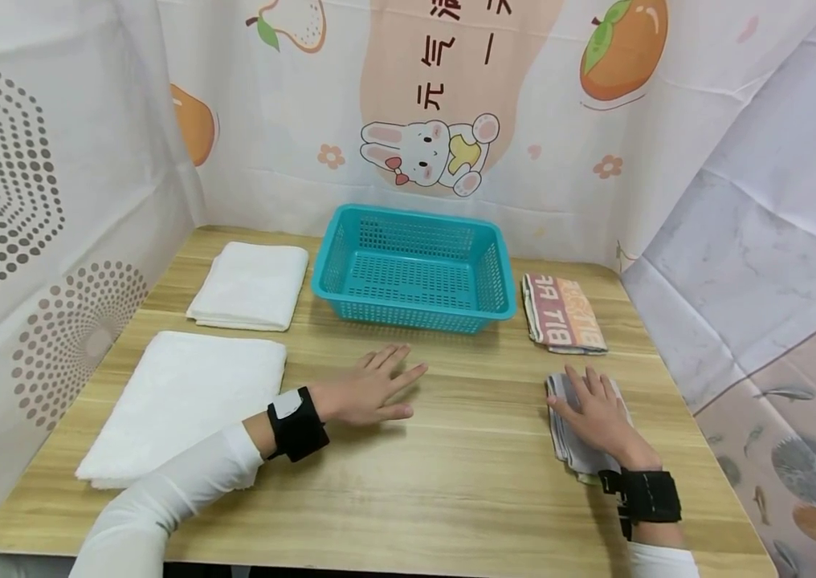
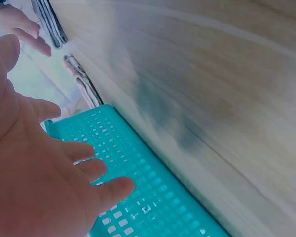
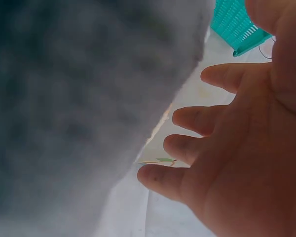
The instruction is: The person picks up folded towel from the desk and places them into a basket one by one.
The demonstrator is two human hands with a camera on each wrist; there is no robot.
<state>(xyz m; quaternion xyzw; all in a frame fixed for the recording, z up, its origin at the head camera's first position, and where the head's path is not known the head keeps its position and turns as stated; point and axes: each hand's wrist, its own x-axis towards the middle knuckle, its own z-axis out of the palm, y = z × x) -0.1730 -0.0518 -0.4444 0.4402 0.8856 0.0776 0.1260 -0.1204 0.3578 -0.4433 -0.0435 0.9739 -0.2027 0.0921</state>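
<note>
My left hand (image 1: 368, 391) is over the middle of the wooden table with its fingers spread and nothing in them. In the left wrist view its palm faces the tabletop, and the teal basket (image 2: 133, 168) shows beyond the fingers. On the right, my right hand (image 1: 599, 416) is over a folded grey towel (image 1: 560, 425), fingers straight and apart, hiding much of it. The towel's grey cloth (image 3: 89, 98) fills the left of the right wrist view, blurred and close to the fingers. Behind it lies a folded pink and orange patterned towel (image 1: 565, 315).
A perforated teal basket (image 1: 415, 315) stands at the back centre with nothing inside. To its left lies a small folded white towel (image 1: 252, 285), with a larger folded white towel (image 1: 191, 401) in front. Printed curtains (image 1: 271, 120) hang behind the wooden table (image 1: 437, 498) and along both sides.
</note>
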